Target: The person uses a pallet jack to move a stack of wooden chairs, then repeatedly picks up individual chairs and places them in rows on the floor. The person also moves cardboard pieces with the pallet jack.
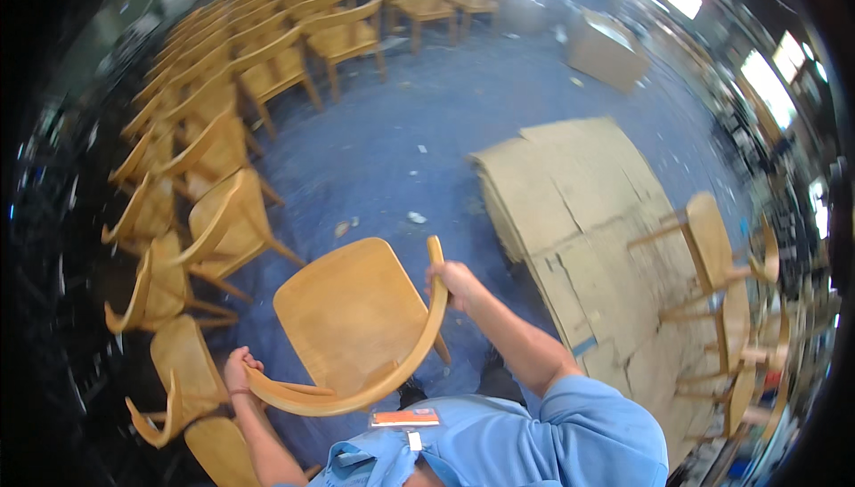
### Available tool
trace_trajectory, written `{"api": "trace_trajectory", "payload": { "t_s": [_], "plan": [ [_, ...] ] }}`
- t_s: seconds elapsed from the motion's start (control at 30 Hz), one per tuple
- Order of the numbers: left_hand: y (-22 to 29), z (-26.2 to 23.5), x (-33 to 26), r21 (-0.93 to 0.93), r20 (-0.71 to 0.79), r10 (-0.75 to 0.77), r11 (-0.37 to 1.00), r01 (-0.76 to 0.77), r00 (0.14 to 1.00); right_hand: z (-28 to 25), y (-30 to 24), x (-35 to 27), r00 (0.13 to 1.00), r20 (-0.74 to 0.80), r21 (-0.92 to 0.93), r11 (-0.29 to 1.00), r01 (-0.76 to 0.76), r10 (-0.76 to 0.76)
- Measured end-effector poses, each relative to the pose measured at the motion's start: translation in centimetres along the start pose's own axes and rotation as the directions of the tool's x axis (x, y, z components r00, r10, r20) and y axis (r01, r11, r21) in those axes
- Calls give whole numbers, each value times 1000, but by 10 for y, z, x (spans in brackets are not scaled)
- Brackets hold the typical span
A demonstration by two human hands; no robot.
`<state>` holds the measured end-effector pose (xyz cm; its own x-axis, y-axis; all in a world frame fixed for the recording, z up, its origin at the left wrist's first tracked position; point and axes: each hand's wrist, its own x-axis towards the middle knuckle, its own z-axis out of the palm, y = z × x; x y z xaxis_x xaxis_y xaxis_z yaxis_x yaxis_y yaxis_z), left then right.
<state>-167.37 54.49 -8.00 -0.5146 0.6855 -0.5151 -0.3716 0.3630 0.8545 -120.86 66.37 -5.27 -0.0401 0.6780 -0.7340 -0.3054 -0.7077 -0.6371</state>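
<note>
Gripping the curved backrest of the chair [352,322] with left hand [238,371] and right hand [452,280] closed, the person could knock it against the neighbouring chairs [191,229] crowded at left.

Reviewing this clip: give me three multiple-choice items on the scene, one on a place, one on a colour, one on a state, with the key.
1. Where does the flattened cardboard lie?
A. right of the held chair
B. on the chair row
C. behind the person

2. What colour is the floor?
A. red
B. blue
C. white

3. How is the chair held?
A. one hand on its seat
B. untouched
C. both hands on its curved backrest

Key: 1 A, it spreads on the floor at right. 2 B, blue shows between the chairs. 3 C, the left hand and right hand grip the backrest ends.
</note>
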Motion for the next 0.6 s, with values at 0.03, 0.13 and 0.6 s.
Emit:
{"api": "trace_trajectory", "payload": {
  "t_s": [0.03, 0.13, 0.6],
  "plan": [
    [17, 31, -1, 38, 61, -8, 999, 6, 998, -23, -22, -16, 998, -16, 34, 998, 58, -57],
    [58, 155, -32, 153, 240, 12, 987, -50, 971, -126, -76, -62, 982, -17, 119, 975, 189, -188],
    [-21, 818, -278, -105, 845, -38, 967, 234, 534, -625, -349, -169, 446, -532, 229, 384, 894, -720]
  ]
}}
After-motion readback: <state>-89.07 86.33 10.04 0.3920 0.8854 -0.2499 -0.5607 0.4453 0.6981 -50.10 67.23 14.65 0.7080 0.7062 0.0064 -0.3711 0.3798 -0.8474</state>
